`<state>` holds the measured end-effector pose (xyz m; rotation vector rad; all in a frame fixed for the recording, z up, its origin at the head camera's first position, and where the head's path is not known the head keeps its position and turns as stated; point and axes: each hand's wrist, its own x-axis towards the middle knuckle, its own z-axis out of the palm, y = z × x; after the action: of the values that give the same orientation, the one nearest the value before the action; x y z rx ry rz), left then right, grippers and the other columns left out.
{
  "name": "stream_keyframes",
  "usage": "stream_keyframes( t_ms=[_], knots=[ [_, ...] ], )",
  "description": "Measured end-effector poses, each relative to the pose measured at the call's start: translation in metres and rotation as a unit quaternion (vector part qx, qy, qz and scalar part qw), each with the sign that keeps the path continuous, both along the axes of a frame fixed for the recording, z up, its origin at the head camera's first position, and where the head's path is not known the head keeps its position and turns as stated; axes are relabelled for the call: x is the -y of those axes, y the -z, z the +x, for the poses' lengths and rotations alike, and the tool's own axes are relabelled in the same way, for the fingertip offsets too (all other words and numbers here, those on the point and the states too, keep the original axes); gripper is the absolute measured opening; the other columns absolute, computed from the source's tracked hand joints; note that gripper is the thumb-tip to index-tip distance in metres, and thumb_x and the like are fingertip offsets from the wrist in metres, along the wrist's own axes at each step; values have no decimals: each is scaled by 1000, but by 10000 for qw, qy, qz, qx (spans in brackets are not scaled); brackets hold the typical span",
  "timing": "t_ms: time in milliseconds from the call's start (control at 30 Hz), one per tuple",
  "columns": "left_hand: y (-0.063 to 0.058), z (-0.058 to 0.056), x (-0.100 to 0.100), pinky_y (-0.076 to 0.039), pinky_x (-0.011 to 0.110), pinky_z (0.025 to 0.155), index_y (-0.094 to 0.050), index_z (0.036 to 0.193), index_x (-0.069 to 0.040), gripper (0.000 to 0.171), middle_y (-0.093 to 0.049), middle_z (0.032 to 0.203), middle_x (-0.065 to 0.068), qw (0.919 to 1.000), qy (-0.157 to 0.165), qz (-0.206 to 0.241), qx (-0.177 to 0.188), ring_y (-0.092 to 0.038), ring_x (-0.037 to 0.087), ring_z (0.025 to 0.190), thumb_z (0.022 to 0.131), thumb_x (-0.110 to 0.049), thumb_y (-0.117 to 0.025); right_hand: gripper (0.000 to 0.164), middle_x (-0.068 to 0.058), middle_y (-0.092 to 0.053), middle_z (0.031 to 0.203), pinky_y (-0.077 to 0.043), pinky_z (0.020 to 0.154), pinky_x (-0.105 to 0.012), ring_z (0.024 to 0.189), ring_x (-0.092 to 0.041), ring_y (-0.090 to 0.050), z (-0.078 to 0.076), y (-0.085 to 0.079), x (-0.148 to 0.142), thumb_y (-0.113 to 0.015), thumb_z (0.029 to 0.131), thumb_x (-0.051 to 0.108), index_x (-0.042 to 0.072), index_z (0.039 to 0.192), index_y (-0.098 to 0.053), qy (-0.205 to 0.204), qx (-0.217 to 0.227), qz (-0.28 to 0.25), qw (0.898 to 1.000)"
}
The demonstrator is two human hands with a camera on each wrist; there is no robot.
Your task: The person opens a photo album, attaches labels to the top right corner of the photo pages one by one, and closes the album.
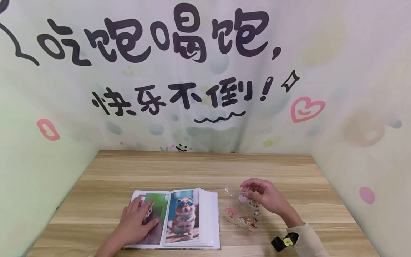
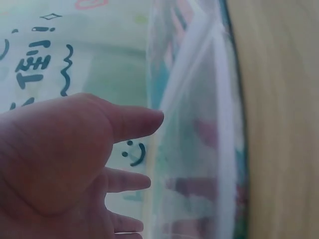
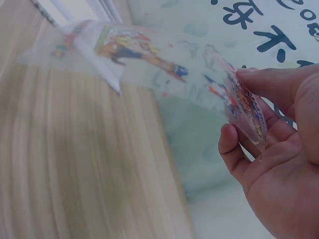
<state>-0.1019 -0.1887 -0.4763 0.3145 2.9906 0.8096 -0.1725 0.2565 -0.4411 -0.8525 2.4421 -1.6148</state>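
Note:
A photo album [image 1: 210, 214] lies spread on the wooden table, its clear page sleeve [image 2: 192, 144] glossy in the left wrist view. On its right page is a picture of a hamster in sunglasses [image 1: 184, 221]. My left hand [image 1: 135, 223] rests with fairly straight fingers over the left page, partly covering a green-backed photo [image 1: 158, 203]. To the right of the album, my right hand [image 1: 264, 196] pinches a transparent sticker sheet [image 3: 142, 55] by one edge between thumb and fingers. Colourful cartoon figures and lettering dot the sheet, which bends and hangs above the table.
Wood-grain table [image 1: 167, 169] surrounds the album. A printed curtain [image 1: 205, 135] with large black characters rises behind the table's back edge. At the right wrist sits a black strapped device [image 1: 284, 242] with a yellow label.

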Motion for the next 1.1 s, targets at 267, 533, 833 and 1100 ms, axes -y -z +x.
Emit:
stream_keyframes(
  t_ms=[267, 533, 833, 1100],
  knots=[
    [-16, -6, -23, -28, 70, 107, -53, 138, 0, 60, -39, 146, 36, 9990, 190, 165, -362, -33, 54, 137, 91, -32, -71, 20, -16, -67, 92, -55, 61, -26, 78, -8, -63, 3, -7, 14, -62, 93, -2, 1, 113, -66, -230, 52, -158, 9996],
    [-29, -11, -54, -37, 64, 105, -53, 140, -6, 54, -49, 145, 21, 9950, 291, 887, -352, -42, 42, 136, 93, -27, -69, 19, -18, -67, 92, -54, 60, -25, 78, -9, -63, 7, -9, 32, -63, 94, -1, 1, 112, -66, -576, 103, -376, 9976],
    [-45, -13, -88, -47, 53, 100, -59, 133, -13, 41, -63, 130, 10, 9707, 511, 2350, 35, -59, 32, 121, 94, -22, -68, 17, -14, -67, 87, -51, 55, -23, 74, -5, -60, 12, -12, 50, -64, 93, 1, 5, 109, -67, -806, 40, -482, 9956],
    [-49, -19, -113, -51, 35, 96, -57, 130, -9, 35, -64, 122, 13, 9271, 1068, 3515, 743, -60, 32, 115, 97, -18, -63, 17, -17, -65, 84, -51, 54, -23, 72, -5, -59, 20, -14, 66, -63, 93, -1, -1, 109, -66, -979, 42, -573, 9935]
  ],
)
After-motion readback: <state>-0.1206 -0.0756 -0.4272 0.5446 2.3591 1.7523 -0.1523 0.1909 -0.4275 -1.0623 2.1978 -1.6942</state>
